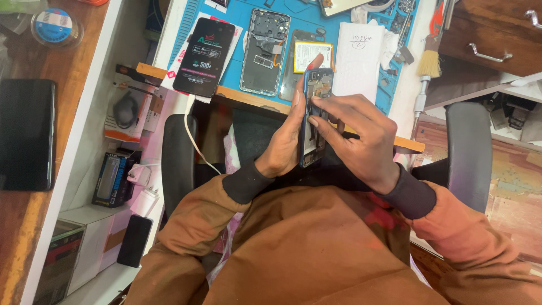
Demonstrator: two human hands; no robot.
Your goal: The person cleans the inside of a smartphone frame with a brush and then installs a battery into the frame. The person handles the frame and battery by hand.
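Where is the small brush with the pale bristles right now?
In the head view, the brush lies at the upper right, on the white desk edge just right of the blue work mat, beside the wooden drawers.

Landmark: work mat (389, 96); opened phone frame (264, 51) lies on the mat; boxed phone (203, 55) just left of the frame, at the mat's left edge; paper slip (357, 59) on the mat, right of the frame; brush (426, 70) off the mat's right edge; held phone (314, 121) at the mat's near edge, between left hand (288, 135) and right hand (361, 138)
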